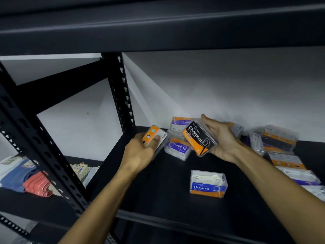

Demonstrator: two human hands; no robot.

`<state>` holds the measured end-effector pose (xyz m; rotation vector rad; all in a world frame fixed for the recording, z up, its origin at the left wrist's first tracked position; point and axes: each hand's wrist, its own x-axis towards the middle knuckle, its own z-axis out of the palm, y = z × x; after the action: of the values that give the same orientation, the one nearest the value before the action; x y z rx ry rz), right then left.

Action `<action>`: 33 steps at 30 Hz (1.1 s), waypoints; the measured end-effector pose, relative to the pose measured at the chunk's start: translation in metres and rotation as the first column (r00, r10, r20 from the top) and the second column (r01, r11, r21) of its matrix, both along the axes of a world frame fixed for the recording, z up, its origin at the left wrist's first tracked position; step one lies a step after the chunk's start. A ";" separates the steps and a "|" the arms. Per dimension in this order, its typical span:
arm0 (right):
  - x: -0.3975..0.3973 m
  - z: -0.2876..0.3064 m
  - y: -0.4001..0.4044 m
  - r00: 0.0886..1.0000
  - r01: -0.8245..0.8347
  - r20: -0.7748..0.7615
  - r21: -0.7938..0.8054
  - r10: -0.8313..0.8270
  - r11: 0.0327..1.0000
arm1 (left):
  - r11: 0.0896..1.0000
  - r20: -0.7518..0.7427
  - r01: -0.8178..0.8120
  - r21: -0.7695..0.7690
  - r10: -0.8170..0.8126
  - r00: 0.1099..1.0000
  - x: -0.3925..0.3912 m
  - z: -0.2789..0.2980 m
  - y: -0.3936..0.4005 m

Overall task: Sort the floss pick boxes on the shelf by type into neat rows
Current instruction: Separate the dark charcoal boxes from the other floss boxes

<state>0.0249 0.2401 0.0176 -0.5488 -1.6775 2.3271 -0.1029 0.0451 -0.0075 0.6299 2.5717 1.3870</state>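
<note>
The black-and-orange box [199, 137] held tilted in the right hand [222, 138] is showing "Charcoal" in large white letters, with smaller lines beneath that are too blurred to read. Two purple-labelled boxes are reading "Smooth" upside down: one lying at the back [180, 121], the other nearer [177, 148], between the two hands. The clear box standing alone on the shelf [158, 191] is displaying "Round" in white on a blue band [207, 184]. The box in the left hand [139, 152] is showing a white panel with a barcode [155, 137]; its print is illegible.
</note>
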 end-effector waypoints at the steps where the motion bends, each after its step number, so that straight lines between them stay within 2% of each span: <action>1: 0.000 0.002 -0.003 1.000 -0.030 0.003 0.032 0.029 0.999 | 0.993 0.092 -0.002 0.119 -0.009 0.996 0.000 -0.002 -0.004; 4: -0.004 0.005 -0.013 0.995 -0.089 0.064 0.149 0.080 0.985 | 0.917 0.335 -0.046 0.397 -0.098 0.937 0.000 -0.005 -0.018; 6: -0.010 0.004 -0.020 0.990 -0.105 0.120 0.225 0.079 0.969 | 0.869 0.411 -0.058 0.491 -0.173 0.895 -0.001 -0.003 -0.029; 9: -0.019 0.002 -0.030 0.984 -0.092 0.176 0.313 0.037 0.945 | 0.842 0.417 -0.028 0.539 -0.238 0.877 -0.002 -0.001 -0.046; 12: -0.027 -0.001 -0.040 0.970 -0.114 0.244 0.476 -0.007 0.872 | 0.854 0.330 0.037 0.520 -0.241 0.913 -0.006 -0.002 -0.062; 15: -0.031 0.000 -0.050 0.952 -0.177 0.306 0.573 -0.008 0.800 | 0.925 0.119 0.213 0.316 -0.262 0.958 -0.014 -0.003 -0.079; 18: -0.032 0.004 -0.061 0.934 -0.249 0.356 0.674 -0.010 0.696 | 0.928 -0.083 0.372 -0.009 -0.372 0.925 -0.026 0.000 -0.094; 21: -0.035 0.005 -0.070 0.906 -0.338 0.420 0.786 -0.045 0.518 | 0.809 -0.172 0.439 -0.391 -0.533 0.828 -0.035 0.001 -0.099; 23: -0.038 0.004 -0.076 0.888 -0.390 0.455 0.823 -0.069 0.413 | 0.712 -0.145 0.429 -0.556 -0.591 0.793 -0.036 0.001 -0.098; 27: -0.040 0.000 -0.087 0.874 -0.435 0.474 0.860 -0.104 0.266 | 0.610 -0.104 0.433 -0.664 -0.648 0.754 -0.032 0.005 -0.092; 31: -0.039 -0.004 -0.093 0.868 -0.449 0.476 0.874 -0.143 0.189 | 0.575 -0.073 0.458 -0.678 -0.673 0.736 -0.030 0.004 -0.090; 33: -0.037 -0.004 -0.094 0.865 -0.454 0.476 0.877 -0.160 0.154 | 0.596 -0.072 0.454 -0.662 -0.654 0.753 -0.028 0.004 -0.093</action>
<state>-0.0124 0.1457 0.0134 -0.6200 -3.0683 0.5434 -0.1306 -0.0475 -0.0035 1.4469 2.4429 0.2175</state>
